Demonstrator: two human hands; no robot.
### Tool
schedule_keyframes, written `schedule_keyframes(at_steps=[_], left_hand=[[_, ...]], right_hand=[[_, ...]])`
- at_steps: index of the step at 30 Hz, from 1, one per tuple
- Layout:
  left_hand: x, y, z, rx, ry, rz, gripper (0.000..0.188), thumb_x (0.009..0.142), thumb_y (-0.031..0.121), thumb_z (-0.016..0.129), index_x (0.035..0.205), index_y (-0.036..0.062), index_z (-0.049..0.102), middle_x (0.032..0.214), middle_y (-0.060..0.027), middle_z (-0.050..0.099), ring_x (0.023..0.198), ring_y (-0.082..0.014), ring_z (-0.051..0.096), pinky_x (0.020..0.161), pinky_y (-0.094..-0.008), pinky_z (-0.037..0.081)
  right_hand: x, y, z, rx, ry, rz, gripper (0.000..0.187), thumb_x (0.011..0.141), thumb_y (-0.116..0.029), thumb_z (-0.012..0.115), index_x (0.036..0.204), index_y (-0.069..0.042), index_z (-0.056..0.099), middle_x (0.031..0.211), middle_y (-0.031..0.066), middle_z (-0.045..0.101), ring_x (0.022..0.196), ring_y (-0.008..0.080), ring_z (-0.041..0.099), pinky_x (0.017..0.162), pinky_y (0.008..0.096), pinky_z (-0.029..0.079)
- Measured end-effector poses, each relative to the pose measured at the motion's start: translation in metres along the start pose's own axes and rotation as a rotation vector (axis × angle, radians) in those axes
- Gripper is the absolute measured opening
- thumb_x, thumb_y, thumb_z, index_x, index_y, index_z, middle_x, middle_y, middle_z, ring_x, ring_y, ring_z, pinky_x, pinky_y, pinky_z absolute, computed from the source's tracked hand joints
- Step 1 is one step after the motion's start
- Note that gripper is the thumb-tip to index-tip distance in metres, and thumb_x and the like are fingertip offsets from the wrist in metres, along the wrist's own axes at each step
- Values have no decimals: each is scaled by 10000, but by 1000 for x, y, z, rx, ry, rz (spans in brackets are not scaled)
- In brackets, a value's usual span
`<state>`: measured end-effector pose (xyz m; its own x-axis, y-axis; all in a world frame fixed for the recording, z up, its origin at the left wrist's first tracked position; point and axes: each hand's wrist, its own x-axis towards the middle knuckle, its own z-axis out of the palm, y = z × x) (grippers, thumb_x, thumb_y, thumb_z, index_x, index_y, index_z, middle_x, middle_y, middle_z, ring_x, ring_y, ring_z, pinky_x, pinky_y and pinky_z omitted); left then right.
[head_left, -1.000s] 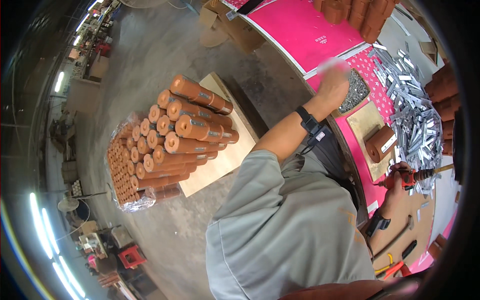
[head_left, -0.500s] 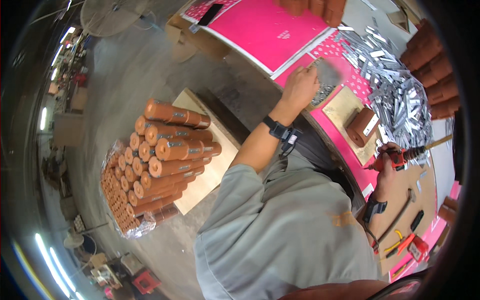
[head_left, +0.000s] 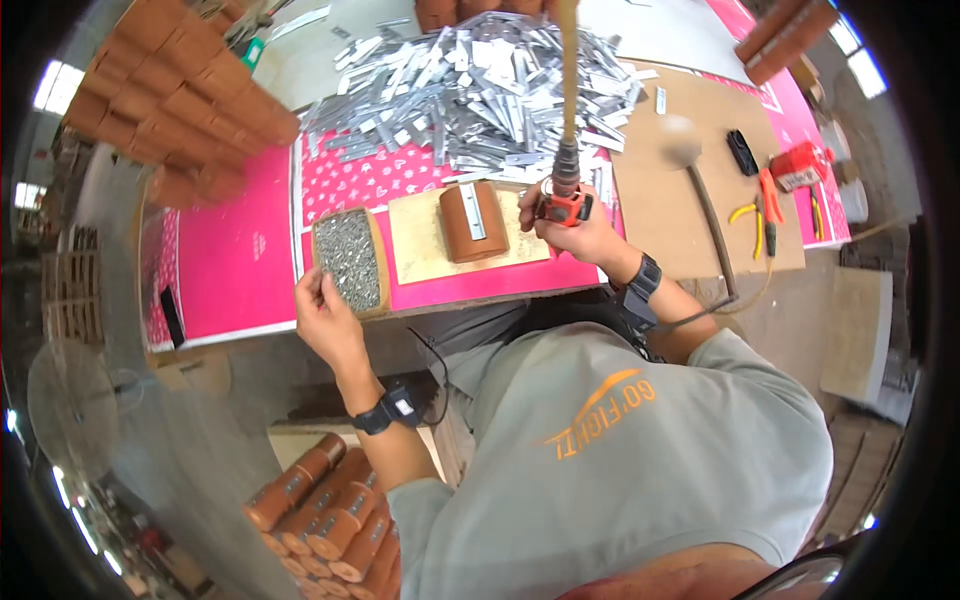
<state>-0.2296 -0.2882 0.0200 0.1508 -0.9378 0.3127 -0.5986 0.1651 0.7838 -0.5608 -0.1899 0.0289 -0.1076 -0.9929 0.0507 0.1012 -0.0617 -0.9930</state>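
Just left hand beside screw tray at table edge.

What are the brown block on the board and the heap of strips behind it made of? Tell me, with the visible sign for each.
The brown block looks like matte wood or leather; its dull, even reddish-brown surface leaves that open. A pale strip lies on its top. The heap of strips looks like bare metal: thin, flat, silvery pieces that catch the light.

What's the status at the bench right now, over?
Left hand fingers at the tray of small screws, grip unclear. Right hand wrapped around the red power screwdriver. Brown block on its board between them, path unobstructed.
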Motion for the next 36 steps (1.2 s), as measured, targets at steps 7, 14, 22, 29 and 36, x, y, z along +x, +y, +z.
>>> schedule_keyframes(at_steps=[7,14,22,29,36], left_hand=[[-1,8,14,-176,-137,-62,185,954,67,631,1113,-24,654,976,-100,714,868,-146,669,763,-283,534],[-47,65,51,-743,-562,-118,112,988,40,574,1088,-12,570,1038,-140,705,956,-170,676,841,-291,548],[-78,87,74,-827,-702,-188,241,973,29,603,1198,-58,593,1040,-156,720,951,-174,692,868,-292,552],[-80,85,76,-807,-651,-190,150,961,23,621,1088,-53,647,1006,-136,727,864,-149,695,780,-263,562],[-85,84,81,-866,-592,-204,127,963,25,619,1070,-43,632,1001,-136,729,857,-139,690,732,-246,554]], right_hand=[[3,-5,-4,-23,9,21,263,784,25,626,1044,-5,635,910,47,668,874,123,634,829,308,523],[13,-62,6,-6,-39,-18,158,775,25,618,925,-15,648,857,59,684,788,104,653,702,275,547],[39,-116,40,217,-55,-261,216,781,42,546,993,32,586,912,129,659,902,254,714,764,345,581],[42,-110,49,215,-62,-277,210,794,41,539,997,23,589,906,119,656,874,242,715,675,315,563],[44,-111,51,224,-37,-285,218,804,28,539,1018,19,578,895,122,650,828,229,704,633,293,546]])
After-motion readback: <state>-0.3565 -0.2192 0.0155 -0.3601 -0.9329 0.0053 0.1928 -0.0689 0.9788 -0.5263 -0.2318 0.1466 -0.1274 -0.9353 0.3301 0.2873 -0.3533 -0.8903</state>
